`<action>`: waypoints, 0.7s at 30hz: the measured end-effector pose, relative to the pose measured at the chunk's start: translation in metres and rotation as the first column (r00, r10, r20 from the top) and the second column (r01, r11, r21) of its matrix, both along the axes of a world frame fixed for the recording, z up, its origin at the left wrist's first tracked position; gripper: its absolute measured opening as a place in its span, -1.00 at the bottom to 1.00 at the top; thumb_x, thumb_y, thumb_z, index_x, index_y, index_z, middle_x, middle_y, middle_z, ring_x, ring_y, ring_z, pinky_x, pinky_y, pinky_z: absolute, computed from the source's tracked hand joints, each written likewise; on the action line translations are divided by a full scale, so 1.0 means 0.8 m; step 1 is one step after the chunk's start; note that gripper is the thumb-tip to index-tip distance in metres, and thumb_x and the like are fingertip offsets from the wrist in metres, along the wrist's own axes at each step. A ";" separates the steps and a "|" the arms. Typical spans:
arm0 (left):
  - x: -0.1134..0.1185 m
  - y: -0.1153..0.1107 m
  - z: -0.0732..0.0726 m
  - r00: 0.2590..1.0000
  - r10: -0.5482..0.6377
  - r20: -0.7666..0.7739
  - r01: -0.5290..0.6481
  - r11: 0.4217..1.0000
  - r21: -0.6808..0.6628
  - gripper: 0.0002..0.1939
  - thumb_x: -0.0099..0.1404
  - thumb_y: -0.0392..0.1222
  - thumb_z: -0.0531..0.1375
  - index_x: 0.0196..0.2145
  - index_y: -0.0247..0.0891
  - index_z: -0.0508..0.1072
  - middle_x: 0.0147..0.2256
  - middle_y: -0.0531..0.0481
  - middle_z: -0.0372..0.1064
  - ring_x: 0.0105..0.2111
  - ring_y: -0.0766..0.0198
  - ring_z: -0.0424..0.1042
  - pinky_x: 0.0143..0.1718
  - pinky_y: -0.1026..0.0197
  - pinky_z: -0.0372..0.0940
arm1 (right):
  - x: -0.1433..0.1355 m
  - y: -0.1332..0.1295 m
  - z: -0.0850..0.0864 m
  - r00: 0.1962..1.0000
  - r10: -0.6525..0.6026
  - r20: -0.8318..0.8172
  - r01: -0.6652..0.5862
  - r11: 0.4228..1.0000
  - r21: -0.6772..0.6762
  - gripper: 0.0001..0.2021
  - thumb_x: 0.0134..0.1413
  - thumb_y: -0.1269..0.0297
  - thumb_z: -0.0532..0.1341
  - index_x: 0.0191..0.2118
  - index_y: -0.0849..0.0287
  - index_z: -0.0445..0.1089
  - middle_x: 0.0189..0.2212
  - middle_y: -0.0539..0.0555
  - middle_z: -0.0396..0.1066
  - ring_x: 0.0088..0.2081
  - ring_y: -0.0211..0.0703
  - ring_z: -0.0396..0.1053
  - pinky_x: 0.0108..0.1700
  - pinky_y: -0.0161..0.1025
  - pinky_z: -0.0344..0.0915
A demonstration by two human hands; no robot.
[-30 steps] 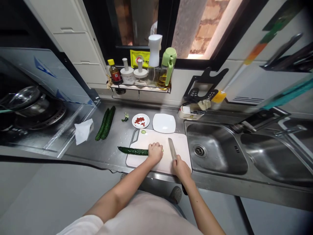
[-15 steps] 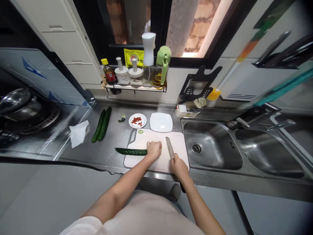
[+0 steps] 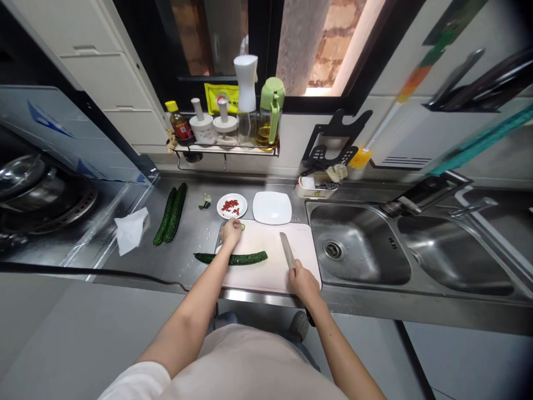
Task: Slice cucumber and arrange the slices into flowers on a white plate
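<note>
Cucumber (image 3: pixel 250 259) lay on the cutting board (image 3: pixel 300 239); one end looked trimmed, body unsliced.
Your left hand (image 3: pixel 231 231) pinched a cut piece (image 3: pixel 242 226) near the board's far edge. Your right hand (image 3: pixel 305 282) gripped the knife (image 3: pixel 287 250), blade clear of the cucumber. Two further cucumbers (image 3: pixel 177 211) lay uncut on the table (image 3: pixel 177 264).

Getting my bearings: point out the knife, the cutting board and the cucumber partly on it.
Knife (image 3: pixel 287 250): head view, blade's middle.
Cutting board (image 3: pixel 266 239): head view, bare upper surface.
Cucumber (image 3: pixel 246 259): head view, middle of skin.

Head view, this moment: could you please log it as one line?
left hand: at cucumber slice | right hand: holds knife | cucumber: on cutting board, one end overhanging
</note>
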State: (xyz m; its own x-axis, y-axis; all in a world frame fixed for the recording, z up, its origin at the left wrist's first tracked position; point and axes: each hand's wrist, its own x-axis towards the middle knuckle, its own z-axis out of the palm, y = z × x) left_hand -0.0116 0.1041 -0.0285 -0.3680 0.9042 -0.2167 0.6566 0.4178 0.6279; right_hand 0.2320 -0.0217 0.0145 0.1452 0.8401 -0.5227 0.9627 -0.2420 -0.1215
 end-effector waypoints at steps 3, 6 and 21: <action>-0.005 0.006 -0.006 0.998 0.018 -0.055 -0.017 1.000 0.012 -0.80 0.20 -0.21 0.17 -0.18 -0.08 0.45 -0.30 0.03 0.51 -0.22 0.20 0.43 -0.15 0.19 0.19 | 0.001 0.001 -0.001 1.000 -0.001 -0.002 0.001 1.000 -0.001 -0.70 0.27 0.29 -0.13 0.01 0.15 0.20 -0.20 0.22 0.48 -0.15 -0.05 0.44 -0.24 -0.23 0.17; -0.004 0.008 -0.009 0.990 0.023 -0.137 -0.021 1.000 0.013 -0.80 0.24 -0.24 0.11 -0.19 -0.07 0.45 -0.27 -0.01 0.51 -0.18 0.14 0.43 -0.12 0.13 0.17 | 0.001 0.001 -0.002 1.000 -0.002 0.001 0.002 1.000 -0.007 -0.70 0.27 0.28 -0.14 0.01 0.15 0.20 -0.19 0.22 0.48 -0.14 -0.05 0.44 -0.24 -0.23 0.17; -0.008 -0.018 0.001 0.998 0.013 -0.065 -0.006 0.994 0.109 -0.82 0.25 -0.16 0.14 -0.18 -0.09 0.43 -0.25 0.05 0.49 -0.21 0.21 0.43 -0.20 0.21 0.20 | 0.000 0.001 0.001 1.000 0.006 0.002 -0.006 1.000 -0.013 -0.69 0.27 0.28 -0.14 0.01 0.15 0.21 -0.20 0.21 0.48 -0.15 -0.05 0.44 -0.25 -0.23 0.17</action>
State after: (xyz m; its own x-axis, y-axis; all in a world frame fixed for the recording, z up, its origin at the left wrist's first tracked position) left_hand -0.0180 0.0898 -0.0280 -0.3867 0.9175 -0.0927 0.6941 0.3557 0.6258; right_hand 0.2318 -0.0207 0.0157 0.1413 0.8338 -0.5337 0.9644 -0.2377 -0.1162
